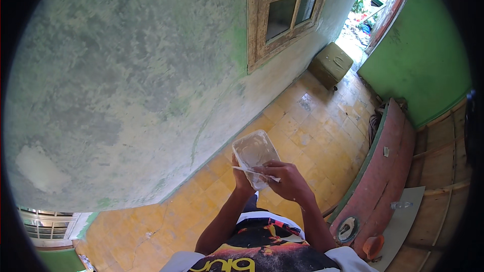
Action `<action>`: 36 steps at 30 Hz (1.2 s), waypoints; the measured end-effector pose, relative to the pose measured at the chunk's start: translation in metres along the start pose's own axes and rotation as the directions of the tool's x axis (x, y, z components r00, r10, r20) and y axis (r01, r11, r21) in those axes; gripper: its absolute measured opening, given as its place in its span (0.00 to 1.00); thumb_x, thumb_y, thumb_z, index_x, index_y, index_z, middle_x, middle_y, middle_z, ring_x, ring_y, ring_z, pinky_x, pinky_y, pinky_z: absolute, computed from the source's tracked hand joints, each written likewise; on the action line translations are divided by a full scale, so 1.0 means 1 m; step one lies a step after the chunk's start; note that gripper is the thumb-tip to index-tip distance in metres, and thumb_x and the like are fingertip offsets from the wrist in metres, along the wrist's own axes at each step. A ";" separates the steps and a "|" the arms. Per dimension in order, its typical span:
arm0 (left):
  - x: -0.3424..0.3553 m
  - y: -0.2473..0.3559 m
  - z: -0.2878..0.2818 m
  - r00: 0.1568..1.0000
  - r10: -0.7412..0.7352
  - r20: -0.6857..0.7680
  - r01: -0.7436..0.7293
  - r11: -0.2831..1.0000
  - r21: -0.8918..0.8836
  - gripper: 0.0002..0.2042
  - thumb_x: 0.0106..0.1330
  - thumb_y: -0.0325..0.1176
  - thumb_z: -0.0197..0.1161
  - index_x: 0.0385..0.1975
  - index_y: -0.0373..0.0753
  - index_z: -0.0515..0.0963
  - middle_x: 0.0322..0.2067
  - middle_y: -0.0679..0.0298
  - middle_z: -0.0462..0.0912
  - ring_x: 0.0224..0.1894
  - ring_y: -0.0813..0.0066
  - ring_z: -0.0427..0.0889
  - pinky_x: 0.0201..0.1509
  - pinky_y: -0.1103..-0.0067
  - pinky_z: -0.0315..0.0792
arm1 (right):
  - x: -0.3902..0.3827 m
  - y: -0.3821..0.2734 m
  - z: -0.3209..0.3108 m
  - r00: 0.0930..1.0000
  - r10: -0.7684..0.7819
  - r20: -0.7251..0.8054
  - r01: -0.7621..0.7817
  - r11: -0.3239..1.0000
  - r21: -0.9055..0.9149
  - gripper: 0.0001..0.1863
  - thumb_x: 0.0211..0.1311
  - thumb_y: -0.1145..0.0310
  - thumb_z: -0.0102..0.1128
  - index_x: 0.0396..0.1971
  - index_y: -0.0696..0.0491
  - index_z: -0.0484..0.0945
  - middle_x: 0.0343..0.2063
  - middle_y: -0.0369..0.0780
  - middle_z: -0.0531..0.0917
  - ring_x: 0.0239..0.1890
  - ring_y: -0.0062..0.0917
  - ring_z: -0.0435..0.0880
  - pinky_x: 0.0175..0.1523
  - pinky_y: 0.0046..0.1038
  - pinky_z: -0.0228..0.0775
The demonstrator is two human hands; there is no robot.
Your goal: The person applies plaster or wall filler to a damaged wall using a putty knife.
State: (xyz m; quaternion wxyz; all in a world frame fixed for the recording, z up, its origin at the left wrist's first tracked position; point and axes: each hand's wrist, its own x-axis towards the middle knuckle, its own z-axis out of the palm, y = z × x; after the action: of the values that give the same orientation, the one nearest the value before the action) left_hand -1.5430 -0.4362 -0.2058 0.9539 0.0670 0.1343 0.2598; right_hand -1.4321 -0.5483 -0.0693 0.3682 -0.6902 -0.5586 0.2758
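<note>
In front of my body, over the floor, is a rectangular translucent plastic container, tilted so its inside shows, with pale paste smeared in it. My left hand is closed around the container's left side and underside. My right hand is closed on a thin, whitish scraper, whose blade lies across the container's near end. The fingers of my right hand cover part of the scraper. To my left is a plastered wall with grey and whitish patches; a bright white patch marks its lower left.
A wooden-framed window is set in the wall. Beyond it, a boxy olive-coloured object stands near the bright doorway. On the right are a green panel, a long reddish board and an orange plastic vessel. Yellow tiles cover the floor.
</note>
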 end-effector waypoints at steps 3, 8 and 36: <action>0.028 -0.003 0.012 1.000 0.009 0.011 -0.009 1.000 0.027 0.38 0.76 0.69 0.36 0.69 0.44 0.71 0.59 0.54 0.82 0.57 0.54 0.84 0.61 0.59 0.81 | 0.019 0.012 -0.019 0.997 -0.009 -0.077 0.007 0.999 -0.031 0.25 0.56 0.82 0.68 0.55 0.48 0.89 0.45 0.45 0.89 0.42 0.43 0.89 0.49 0.37 0.82; 0.059 -0.007 0.016 0.999 0.007 0.046 -0.007 1.000 -0.015 0.38 0.76 0.68 0.36 0.69 0.44 0.71 0.60 0.54 0.81 0.58 0.53 0.84 0.63 0.58 0.80 | 0.042 0.029 -0.048 0.998 -0.024 0.063 0.026 0.999 -0.022 0.25 0.56 0.82 0.68 0.54 0.48 0.89 0.46 0.46 0.89 0.42 0.44 0.89 0.49 0.37 0.82; 0.163 -0.126 0.070 0.919 0.373 -0.129 -0.369 0.928 0.058 0.43 0.73 0.75 0.37 0.74 0.44 0.65 0.66 0.48 0.76 0.64 0.47 0.80 0.69 0.53 0.74 | 0.116 0.155 -0.207 0.919 -0.195 0.342 0.149 0.976 0.158 0.18 0.62 0.76 0.66 0.52 0.57 0.86 0.41 0.49 0.87 0.39 0.43 0.88 0.46 0.35 0.78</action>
State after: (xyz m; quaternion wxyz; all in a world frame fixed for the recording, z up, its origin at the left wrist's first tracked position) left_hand -1.3273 -0.4640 -0.1997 0.8746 0.0885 0.1891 0.4376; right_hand -1.1540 -0.4931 -0.0728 0.3277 -0.5518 -0.6555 0.3981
